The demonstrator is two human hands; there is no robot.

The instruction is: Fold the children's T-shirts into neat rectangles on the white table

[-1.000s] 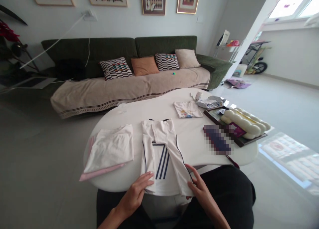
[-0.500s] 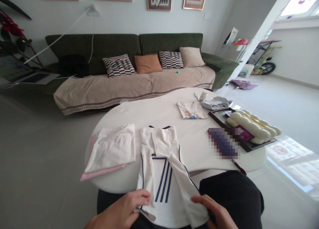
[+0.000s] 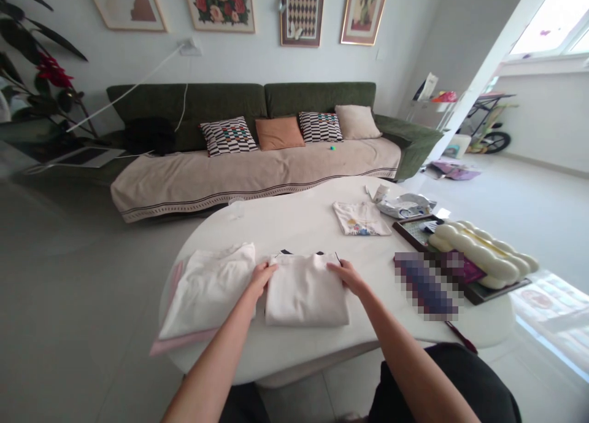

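A white jersey with dark trim point(image 3: 306, 291) lies folded in half on the white oval table point(image 3: 304, 217). My left hand point(image 3: 261, 278) rests on its far left corner, and my right hand point(image 3: 348, 276) on its far right corner. The fingers of both hands are bent down onto the folded edge. A folded white and pink garment point(image 3: 207, 291) lies just left of the jersey, close to my left hand. A smaller folded white shirt with a colourful print point(image 3: 361, 218) lies farther back on the right.
A dark tray point(image 3: 478, 291) with a cream bumpy cushion point(image 3: 483, 251) stands at the table's right edge, crumpled white wrapping point(image 3: 405, 205) behind it. A green sofa point(image 3: 257, 134) with several pillows runs along the far wall. Grey floor surrounds the table.
Both hands lifted the jersey's near hem from the table edge and carried it away from me onto the collar end. The striped number is now hidden inside the fold.
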